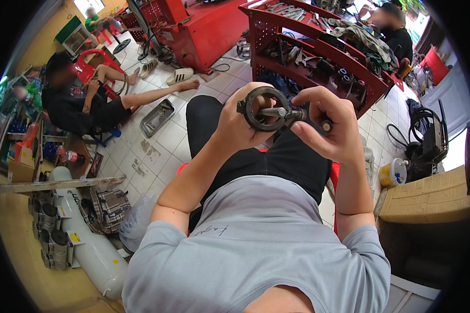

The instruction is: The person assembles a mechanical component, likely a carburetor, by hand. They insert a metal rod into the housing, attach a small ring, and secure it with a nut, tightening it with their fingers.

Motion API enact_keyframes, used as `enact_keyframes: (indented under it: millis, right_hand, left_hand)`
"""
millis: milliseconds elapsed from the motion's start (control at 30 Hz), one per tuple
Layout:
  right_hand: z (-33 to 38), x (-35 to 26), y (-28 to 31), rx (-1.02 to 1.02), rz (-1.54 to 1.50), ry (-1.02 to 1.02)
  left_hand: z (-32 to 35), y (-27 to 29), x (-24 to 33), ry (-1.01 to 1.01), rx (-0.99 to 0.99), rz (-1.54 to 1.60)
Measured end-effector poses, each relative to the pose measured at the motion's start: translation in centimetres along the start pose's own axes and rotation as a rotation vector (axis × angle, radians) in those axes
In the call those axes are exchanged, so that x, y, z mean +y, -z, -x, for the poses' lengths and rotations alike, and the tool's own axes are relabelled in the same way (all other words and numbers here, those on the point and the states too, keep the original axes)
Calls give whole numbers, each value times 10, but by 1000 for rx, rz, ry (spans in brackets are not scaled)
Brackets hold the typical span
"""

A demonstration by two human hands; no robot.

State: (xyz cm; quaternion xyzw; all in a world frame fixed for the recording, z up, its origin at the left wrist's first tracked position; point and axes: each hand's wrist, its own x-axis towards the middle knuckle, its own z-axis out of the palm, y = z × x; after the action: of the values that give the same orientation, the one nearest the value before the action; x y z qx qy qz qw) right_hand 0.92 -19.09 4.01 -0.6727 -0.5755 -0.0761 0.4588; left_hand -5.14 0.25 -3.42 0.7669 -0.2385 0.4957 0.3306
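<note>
head view: a grey shirt [261, 224] and dark trousers [206, 122] lie nearest, with a red seat edge showing at both sides of the lap. above the lap, the left hand [240, 120] grips a dark metal ring [252, 120], wrapped around its left and far side, so part of the rim is hidden. a pale rod [272, 112] shows across the ring's opening, and a short stem [298, 114] juts from its right side. the right hand [335, 125] is half curled, thumb and forefinger on either side of the stem; whether they touch it, i cannot tell. a small round end [326, 125] shows within its bent fingers.

left of the lap are a clear plastic bag [139, 221], a checked backpack [111, 207] and a long white tank [86, 227]; right, a white bucket [400, 171] stands near a padded tan block [428, 198]. farther left on the tiles sits a grey tray [158, 118] of parts.

straight beyond the hands, a red cart [262, 26] blocks the way forward, loaded with wrenches [286, 10], loose tools and a crumpled cloth [363, 37]. black hoses [422, 121] coil to its right. past the tray, a person [73, 101] sits with one leg stretched out toward slippers [180, 76]; a red cabinet [216, 34] stands behind.
</note>
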Motion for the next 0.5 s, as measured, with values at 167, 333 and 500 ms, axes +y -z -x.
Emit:
enact_keyframes:
  millis: [167,333,500]
  right_hand:
    - [6,10,-2,-2,9,-26]
    - [4,4,1,1,-3,0]
    - [3,1,2,2,6,4]
  left_hand:
    - [-1,0,0,-5,-1,-1]
    - [-2,0,2,6,-3,11]
    - [-2,0,1,-4,-3,1]
